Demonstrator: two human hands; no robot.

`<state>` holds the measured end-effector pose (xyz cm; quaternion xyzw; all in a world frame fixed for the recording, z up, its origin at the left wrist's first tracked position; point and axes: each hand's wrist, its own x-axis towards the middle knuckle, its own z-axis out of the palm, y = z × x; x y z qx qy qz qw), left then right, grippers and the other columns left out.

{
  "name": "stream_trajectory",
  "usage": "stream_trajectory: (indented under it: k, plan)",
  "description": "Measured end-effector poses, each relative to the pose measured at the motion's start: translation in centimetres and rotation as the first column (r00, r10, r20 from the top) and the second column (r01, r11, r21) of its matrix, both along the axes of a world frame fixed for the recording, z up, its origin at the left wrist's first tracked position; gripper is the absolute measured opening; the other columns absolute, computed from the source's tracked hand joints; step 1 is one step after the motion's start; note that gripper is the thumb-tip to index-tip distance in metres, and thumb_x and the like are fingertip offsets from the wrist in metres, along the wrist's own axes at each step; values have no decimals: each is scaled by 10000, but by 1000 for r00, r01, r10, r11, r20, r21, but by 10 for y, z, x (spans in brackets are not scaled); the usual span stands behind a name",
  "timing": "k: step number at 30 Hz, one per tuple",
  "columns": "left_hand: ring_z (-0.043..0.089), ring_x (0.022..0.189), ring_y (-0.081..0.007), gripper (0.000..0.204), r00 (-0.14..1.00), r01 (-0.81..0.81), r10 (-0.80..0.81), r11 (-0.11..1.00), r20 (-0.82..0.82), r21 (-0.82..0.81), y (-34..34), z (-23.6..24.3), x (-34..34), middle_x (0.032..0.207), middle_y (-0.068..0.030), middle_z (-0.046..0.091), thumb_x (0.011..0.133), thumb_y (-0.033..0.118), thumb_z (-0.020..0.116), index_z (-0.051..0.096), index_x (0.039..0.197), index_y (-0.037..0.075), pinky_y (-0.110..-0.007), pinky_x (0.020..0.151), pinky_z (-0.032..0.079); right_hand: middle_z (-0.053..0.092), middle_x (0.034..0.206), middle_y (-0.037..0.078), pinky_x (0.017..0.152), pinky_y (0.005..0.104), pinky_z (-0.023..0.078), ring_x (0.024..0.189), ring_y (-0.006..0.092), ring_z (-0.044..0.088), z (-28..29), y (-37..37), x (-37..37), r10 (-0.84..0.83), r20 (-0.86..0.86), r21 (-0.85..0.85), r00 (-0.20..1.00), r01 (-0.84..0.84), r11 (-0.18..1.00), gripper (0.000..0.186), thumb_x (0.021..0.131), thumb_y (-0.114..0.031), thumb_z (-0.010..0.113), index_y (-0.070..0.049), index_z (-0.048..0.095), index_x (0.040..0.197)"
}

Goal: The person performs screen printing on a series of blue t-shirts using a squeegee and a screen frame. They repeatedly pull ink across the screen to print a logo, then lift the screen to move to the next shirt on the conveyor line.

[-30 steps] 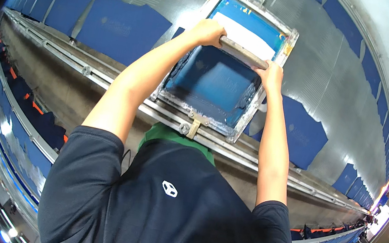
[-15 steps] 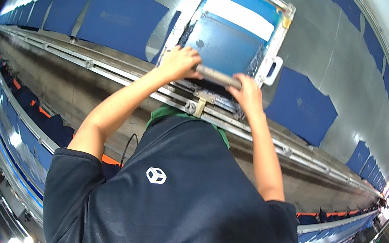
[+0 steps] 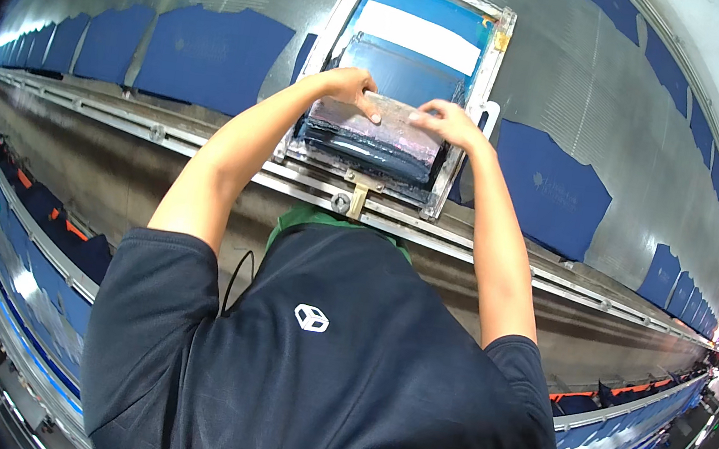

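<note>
A framed printing screen (image 3: 495,71) lies in front of me, with blue mesh and a white strip across its upper part. Near its close end leans a wide squeegee (image 3: 379,133), its pinkish-grey face towards me and dark ink along its lower edge. My left hand (image 3: 351,87) is closed on the left of its top edge, thumb on the near face. On the right of that edge, my right hand (image 3: 449,124) grips with fingertips and thumb, slightly blurred. Under the screen, a blue fabric piece (image 3: 305,59) shows partly at the left.
Blue cut fabric pieces (image 3: 208,56) (image 3: 550,192) lie flat in a row along the long grey table (image 3: 537,75). A metal rail (image 3: 239,169) runs along the near edge, with a brass-coloured clamp (image 3: 360,197) below the screen. A white handle (image 3: 488,116) sticks out on the screen's right.
The squeegee has tilted, so its broad face now shows instead of mainly its handle edge. Both hands have moved farther up the screen and closer together. The view has shifted slightly.
</note>
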<state>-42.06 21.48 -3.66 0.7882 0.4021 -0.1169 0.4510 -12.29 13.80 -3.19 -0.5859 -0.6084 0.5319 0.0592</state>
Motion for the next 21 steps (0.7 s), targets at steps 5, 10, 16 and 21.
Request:
stream_trajectory:
  k: [5, 10, 16, 21]
  plan:
    - [716, 896, -296, 462, 952, -248, 65, 736, 298, 630, -7, 39, 7, 958, -59, 747, 793, 431, 859, 745, 1104, 108, -412, 794, 555, 779, 1055, 100, 874, 331, 567, 976, 183, 732, -8, -4, 77, -687, -362, 311, 630, 776, 549, 341, 969, -301, 750, -54, 734, 1202]
    - [699, 999, -252, 399, 972, -203, 28, 609, 235, 767, -12, 16, 20, 1042, -10, 746, 765, 311, 870, 763, 1133, 204, -402, 881, 538, 778, 982, 114, 852, 390, 571, 930, 254, 752, -56, -29, 101, -798, -10, 380, 602, 741, 554, 378, 981, -360, 718, -94, 702, 1249]
    - [738, 1008, -294, 415, 982, -172, 126, 903, 142, 394, 17, 45, 37, 1060, -69, 787, 801, 256, 841, 775, 1211, 247, -422, 879, 563, 749, 923, 85, 780, 370, 554, 843, 197, 709, -82, -11, 75, -808, -206, 145, 553, 833, 534, 231, 1023, -168, 616, -90, 700, 1223]
    - [733, 1075, -274, 503, 954, -267, 188, 889, 235, 373, -43, 46, 14, 1174, -67, 771, 784, 203, 850, 753, 1273, 278, -392, 903, 577, 710, 876, 52, 705, 330, 516, 757, 146, 631, -70, 4, 68, -815, -262, 395, 517, 828, 398, 169, 1021, -155, 634, -69, 736, 1124]
